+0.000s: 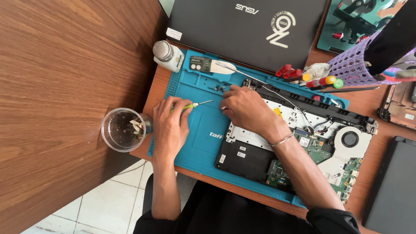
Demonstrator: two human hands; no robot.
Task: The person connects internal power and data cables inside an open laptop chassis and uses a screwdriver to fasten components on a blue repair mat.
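The left hand [170,125] lies on the blue silicone repair mat [203,130] and its fingers are closed around a small screwdriver with a green-yellow handle [193,105], whose thin metal tip points to the right, toward the other hand. The right hand [245,108] rests at the upper left corner of the opened black laptop base [299,147]. Its fingers are curled down to the edge of the case, but I cannot tell if they pinch something small, because the hand hides the fingertips.

The laptop base lies on the mat, to the right of the left hand. Its cover is already off: the green circuit board [320,151], the round cooling fan [349,139] and the thin cables are bare. A few small screws [219,89] lie in a tray area of the mat, so I judge that the opening of the case is done and the inner work is in progress; how much is left I cannot say.

A clear plastic cup with small scraps inside [123,129] stands just beside the left hand. A white bottle with a metal cap [168,55] and a closed black laptop lid [247,26] are at the far side.
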